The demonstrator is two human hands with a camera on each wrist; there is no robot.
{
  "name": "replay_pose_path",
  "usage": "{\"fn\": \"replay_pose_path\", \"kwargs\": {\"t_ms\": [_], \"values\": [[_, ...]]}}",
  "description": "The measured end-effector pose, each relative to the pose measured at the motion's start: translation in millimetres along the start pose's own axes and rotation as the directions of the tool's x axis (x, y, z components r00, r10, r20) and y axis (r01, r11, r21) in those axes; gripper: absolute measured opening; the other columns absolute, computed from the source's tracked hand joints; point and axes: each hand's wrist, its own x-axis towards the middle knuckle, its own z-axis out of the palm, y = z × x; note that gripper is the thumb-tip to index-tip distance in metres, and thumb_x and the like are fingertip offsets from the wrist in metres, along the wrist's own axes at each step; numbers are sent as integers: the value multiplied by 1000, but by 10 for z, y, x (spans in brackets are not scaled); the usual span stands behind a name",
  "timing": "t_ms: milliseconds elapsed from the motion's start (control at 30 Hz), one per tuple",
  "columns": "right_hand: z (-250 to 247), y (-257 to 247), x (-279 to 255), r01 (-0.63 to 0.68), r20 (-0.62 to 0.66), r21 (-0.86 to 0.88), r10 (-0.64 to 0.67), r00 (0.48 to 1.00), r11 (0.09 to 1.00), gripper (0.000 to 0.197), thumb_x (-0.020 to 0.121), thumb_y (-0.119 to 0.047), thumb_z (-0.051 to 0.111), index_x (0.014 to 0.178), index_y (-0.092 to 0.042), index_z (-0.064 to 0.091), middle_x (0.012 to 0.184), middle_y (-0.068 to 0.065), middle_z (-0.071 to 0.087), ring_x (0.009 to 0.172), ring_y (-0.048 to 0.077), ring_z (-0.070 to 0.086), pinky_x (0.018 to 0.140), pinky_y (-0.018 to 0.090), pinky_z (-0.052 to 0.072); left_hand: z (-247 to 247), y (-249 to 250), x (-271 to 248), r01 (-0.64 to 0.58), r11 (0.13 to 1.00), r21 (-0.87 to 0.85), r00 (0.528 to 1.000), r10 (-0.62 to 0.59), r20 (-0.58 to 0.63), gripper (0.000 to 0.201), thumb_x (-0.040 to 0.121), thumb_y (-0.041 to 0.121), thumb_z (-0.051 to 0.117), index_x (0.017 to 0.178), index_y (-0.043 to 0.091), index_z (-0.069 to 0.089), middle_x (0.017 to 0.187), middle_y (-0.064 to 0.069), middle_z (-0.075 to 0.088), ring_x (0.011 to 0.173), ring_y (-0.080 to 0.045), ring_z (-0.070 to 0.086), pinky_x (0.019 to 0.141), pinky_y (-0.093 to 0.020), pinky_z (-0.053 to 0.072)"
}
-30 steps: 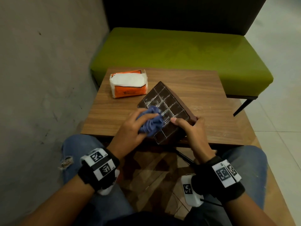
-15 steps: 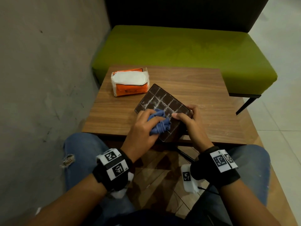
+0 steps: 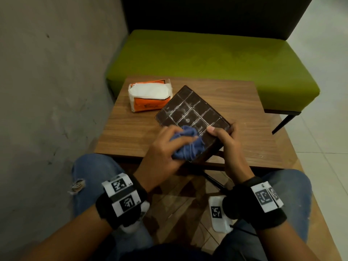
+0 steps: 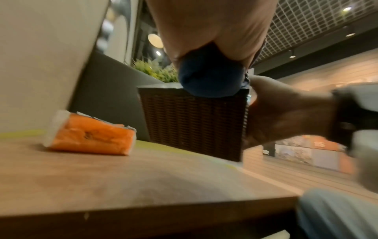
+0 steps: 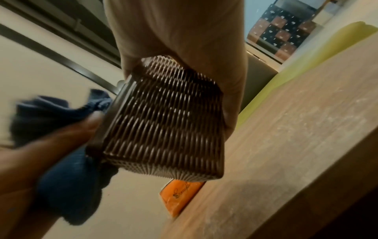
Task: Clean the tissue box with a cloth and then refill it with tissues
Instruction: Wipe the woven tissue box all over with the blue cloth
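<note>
A dark brown tissue box [image 3: 192, 115] with woven sides [image 4: 194, 122] [image 5: 169, 119] is tilted on the wooden table [image 3: 244, 117], its gridded dusty face turned up. My left hand [image 3: 169, 142] grips a bunched blue cloth [image 3: 188, 144] [image 4: 210, 77] [image 5: 61, 161] and presses it on the near end of that face. My right hand [image 3: 224, 136] holds the box at its right near corner, thumb on the top face, fingers round the side. An orange and white tissue pack [image 3: 150, 97] [image 4: 90, 135] [image 5: 180, 195] lies at the table's back left.
A grey wall [image 3: 52, 91] runs along the left. A green bench [image 3: 207, 57] with a dark backrest stands behind the table. My knees in blue jeans [image 3: 90, 170] sit at the table's near edge. White dust marks the table on the right.
The cloth has slid toward the near end of the box face, uncovering more dusty squares. The box stays tilted in my right hand.
</note>
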Motion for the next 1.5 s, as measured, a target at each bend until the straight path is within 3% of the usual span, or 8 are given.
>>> {"fn": "replay_pose_path", "kwargs": {"t_ms": [133, 300, 433, 600, 800, 900, 1067, 1500], "values": [[47, -24, -25, 36, -36, 15, -35, 999, 999, 62, 68, -34, 71, 123, -17, 47, 113, 1, 62, 98, 18, 67, 75, 33, 59, -49, -62, 243, 220, 971, -99, 942, -237, -238, 27, 80, 24, 68, 103, 10, 66, 107, -5, 53, 97, -20, 57, 79, -32, 52], [19, 22, -52, 76, -66, 3, -76, 995, 997, 40, 76, -37, 70, 105, -20, 48, 103, 3, 63, 93, 22, 68, 75, 36, 58, 44, 147, 24, -29, 1000, 1, 999, 29, 38, 38, 76, 20, 73, 112, 16, 61, 109, -5, 54, 101, -11, 49, 84, -20, 45], [86, 149, -126, 69, -68, -99, -76, 995, 993, 54, 68, -60, 67, 107, -27, 49, 118, 9, 59, 105, 25, 63, 87, 49, 55, -94, 49, 299, 177, 980, -95, 974, -188, -126, 27, 80, 28, 67, 100, 10, 67, 100, -3, 53, 88, -15, 54, 73, -27, 48], [77, 68, -119, 171, -145, -126, -189, 971, 977, 42, 67, -63, 55, 91, -30, 48, 99, 5, 59, 92, 21, 62, 78, 40, 52, -16, 243, 65, -25, 999, -36, 998, 27, 49, 32, 77, 15, 73, 108, 13, 64, 107, -3, 53, 99, -14, 52, 85, -21, 45], [174, 84, -169, 154, -154, -234, -193, 969, 960, 37, 68, -68, 50, 90, -38, 48, 110, 14, 55, 106, 29, 55, 87, 46, 49, -44, 265, 423, 153, 985, -74, 973, -163, -161, 17, 80, 13, 71, 95, 6, 68, 94, -5, 52, 82, -17, 53, 68, -27, 46], [109, 61, -141, 153, -204, -243, -205, 957, 958, 34, 69, -70, 47, 83, -40, 46, 103, 13, 54, 100, 32, 55, 84, 48, 49, -24, 309, 180, 91, 996, -18, 995, -91, -25, 23, 79, 18, 70, 100, 10, 66, 103, -1, 52, 93, -13, 53, 78, -21, 45], [139, 155, -211, 216, -141, -350, -279, 950, 911, 64, 69, -71, 44, 109, -22, 50, 112, 15, 55, 93, 18, 58, 67, 20, 41, -78, 256, 199, 164, 983, -79, 982, -170, -82, 21, 79, 23, 69, 96, 11, 67, 98, 0, 52, 87, -10, 54, 72, -17, 43], [191, 60, -230, 276, -130, -509, -390, 912, 815, 64, 69, -72, 39, 113, -26, 49, 112, 6, 46, 89, -7, 45, 68, 14, 36, 25, 319, 536, 318, 910, -265, 883, -386, -266, 17, 78, 20, 74, 82, 11, 60, 88, -5, 51, 78, -13, 53, 68, -25, 45]]}}
